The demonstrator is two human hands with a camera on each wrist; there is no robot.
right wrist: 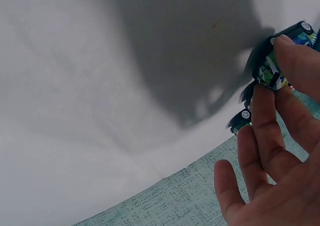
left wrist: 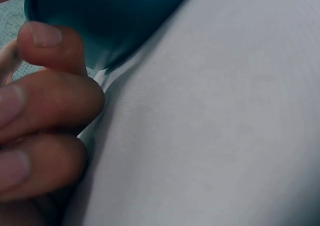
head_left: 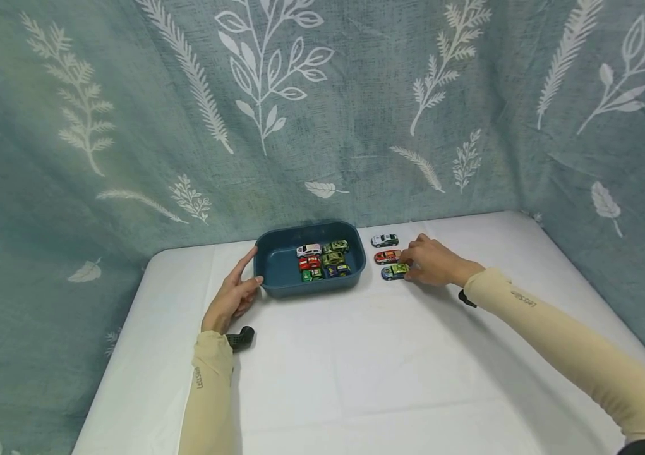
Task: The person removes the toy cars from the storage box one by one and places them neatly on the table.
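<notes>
I see right grip (head_left: 434,260) pinching green toy car (head_left: 393,272); tight spacing risks bumping red car (head_left: 386,257). Left grip (head_left: 231,298), unclenched, touches bin (head_left: 312,289).

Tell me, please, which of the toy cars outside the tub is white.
The white car beside the tub, nearest the curtain; the red car and green car sit nearer the camera.

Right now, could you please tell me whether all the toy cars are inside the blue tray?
No, three toy cars are outside the blue tray, on the white tabletop by the right hand.
</notes>
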